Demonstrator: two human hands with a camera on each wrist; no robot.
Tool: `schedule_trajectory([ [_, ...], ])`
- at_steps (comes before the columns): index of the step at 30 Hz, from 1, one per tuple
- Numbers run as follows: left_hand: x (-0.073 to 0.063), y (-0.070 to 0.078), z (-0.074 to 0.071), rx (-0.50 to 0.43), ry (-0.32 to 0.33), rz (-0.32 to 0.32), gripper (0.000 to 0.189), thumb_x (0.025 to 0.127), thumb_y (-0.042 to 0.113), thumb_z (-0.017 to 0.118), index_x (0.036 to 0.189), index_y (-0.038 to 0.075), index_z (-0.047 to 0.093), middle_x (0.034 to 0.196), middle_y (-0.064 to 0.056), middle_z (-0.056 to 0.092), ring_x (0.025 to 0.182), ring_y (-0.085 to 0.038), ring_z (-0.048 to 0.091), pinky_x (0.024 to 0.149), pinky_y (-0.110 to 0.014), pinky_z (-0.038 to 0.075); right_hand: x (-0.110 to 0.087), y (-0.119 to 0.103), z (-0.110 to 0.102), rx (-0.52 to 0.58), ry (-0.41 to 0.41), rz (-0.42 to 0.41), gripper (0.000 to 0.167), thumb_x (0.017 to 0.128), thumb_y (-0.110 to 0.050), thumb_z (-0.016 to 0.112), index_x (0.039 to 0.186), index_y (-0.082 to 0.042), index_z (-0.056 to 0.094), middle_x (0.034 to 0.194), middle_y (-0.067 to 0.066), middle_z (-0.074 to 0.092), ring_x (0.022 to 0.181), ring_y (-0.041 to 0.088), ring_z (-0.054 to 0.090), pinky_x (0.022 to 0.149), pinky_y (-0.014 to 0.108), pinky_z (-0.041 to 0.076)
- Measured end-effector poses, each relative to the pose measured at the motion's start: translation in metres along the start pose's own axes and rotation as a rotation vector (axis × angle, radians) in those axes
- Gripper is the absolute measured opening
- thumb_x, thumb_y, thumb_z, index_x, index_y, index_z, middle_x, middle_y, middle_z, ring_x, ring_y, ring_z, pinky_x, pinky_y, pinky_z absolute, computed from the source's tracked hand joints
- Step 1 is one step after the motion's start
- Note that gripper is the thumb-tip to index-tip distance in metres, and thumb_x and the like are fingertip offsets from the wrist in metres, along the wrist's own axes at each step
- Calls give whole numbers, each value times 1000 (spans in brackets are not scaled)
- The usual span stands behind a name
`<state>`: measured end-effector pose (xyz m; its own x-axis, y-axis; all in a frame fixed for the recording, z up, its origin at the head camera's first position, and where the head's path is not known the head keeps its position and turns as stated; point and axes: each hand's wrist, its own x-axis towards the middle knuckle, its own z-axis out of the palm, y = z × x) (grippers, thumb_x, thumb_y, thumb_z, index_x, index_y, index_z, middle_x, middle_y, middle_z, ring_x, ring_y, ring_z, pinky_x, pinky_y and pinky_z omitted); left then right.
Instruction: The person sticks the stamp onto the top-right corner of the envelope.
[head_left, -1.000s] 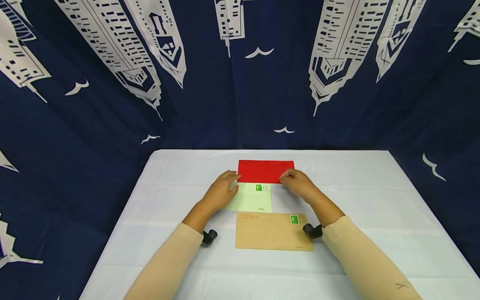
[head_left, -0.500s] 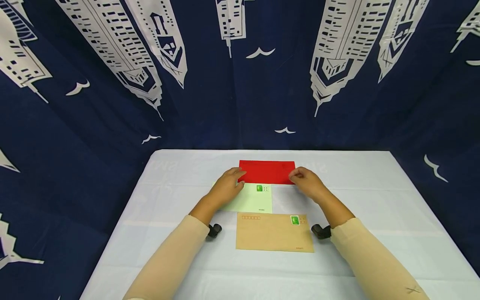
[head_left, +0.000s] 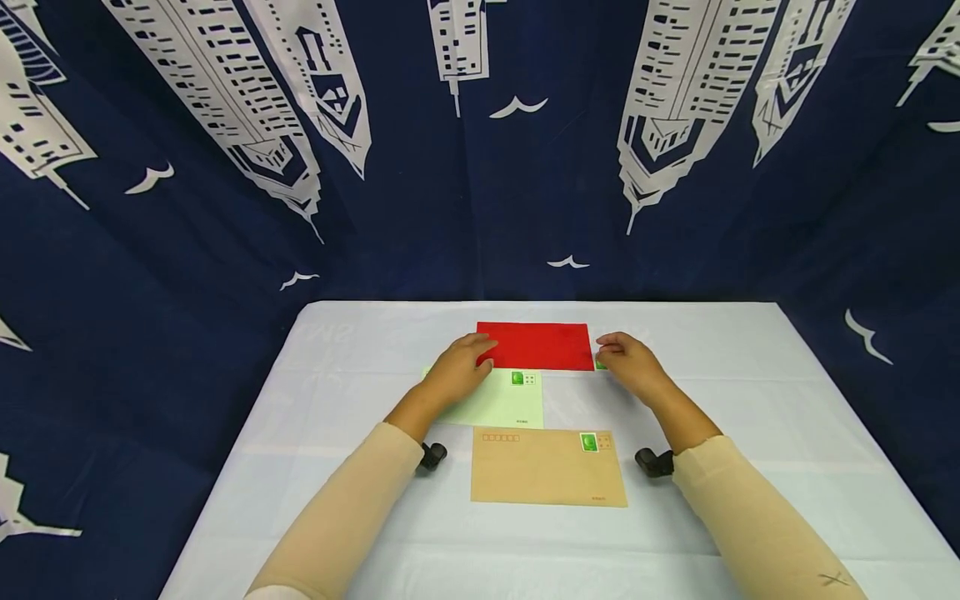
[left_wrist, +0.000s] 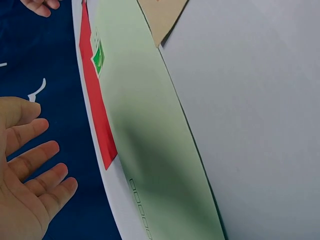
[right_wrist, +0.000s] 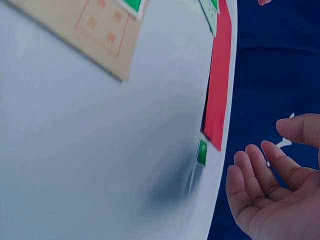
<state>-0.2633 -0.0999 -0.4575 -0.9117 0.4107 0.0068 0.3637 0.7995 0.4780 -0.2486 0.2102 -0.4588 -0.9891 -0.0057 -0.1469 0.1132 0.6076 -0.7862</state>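
Observation:
A red envelope (head_left: 534, 346) lies at the far side of the table, above a pale green envelope (head_left: 498, 400) bearing a green stamp (head_left: 517, 378). My left hand (head_left: 457, 369) is over the left ends of both, fingers spread and holding nothing. Just off the red envelope's right end is my right hand (head_left: 633, 367), its thumb and fingers apart in the right wrist view. Beneath its fingertips another green stamp (right_wrist: 201, 152) lies on the table, beside the red envelope's corner; the hand partly hides it in the head view.
A brown envelope (head_left: 547, 467) with a green stamp in its upper right corner lies nearer the front, below the pale green one. White cloth covers the table (head_left: 750, 500). A dark blue curtain (head_left: 480, 208) with white printed buildings hangs behind.
My right hand has moved right, off the red envelope's right end, and a green stamp now shows beside its fingertips. My left hand has shifted slightly right over the red envelope's left edge.

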Motion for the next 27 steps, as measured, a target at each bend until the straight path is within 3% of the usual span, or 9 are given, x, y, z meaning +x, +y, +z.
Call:
schedule_trajectory([
  [6, 6, 0, 4, 7, -12, 6, 47, 104, 26, 53, 149, 11, 51, 159, -8, 45, 150, -26, 38, 126, -41, 30, 3, 9, -4, -7, 14, 16, 42, 101, -16, 49, 138, 4, 52, 130, 24, 58, 113, 33, 57, 93, 35, 49],
  [17, 19, 3, 12, 5, -53, -12, 50, 104, 28, 54, 152, 13, 48, 163, -8, 38, 151, -27, 36, 125, -42, 31, 10, 25, -9, -47, 29, 37, 39, 101, -12, 51, 135, 6, 54, 127, 26, 61, 105, 29, 59, 80, 25, 46],
  [27, 31, 6, 20, 26, -101, -23, 52, 105, 28, 52, 154, 14, 44, 166, -6, 33, 155, -25, 30, 127, -41, 27, 19, 35, -10, -39, 17, 95, 36, 102, -13, 53, 134, 3, 55, 126, 24, 60, 107, 29, 56, 87, 32, 48],
])
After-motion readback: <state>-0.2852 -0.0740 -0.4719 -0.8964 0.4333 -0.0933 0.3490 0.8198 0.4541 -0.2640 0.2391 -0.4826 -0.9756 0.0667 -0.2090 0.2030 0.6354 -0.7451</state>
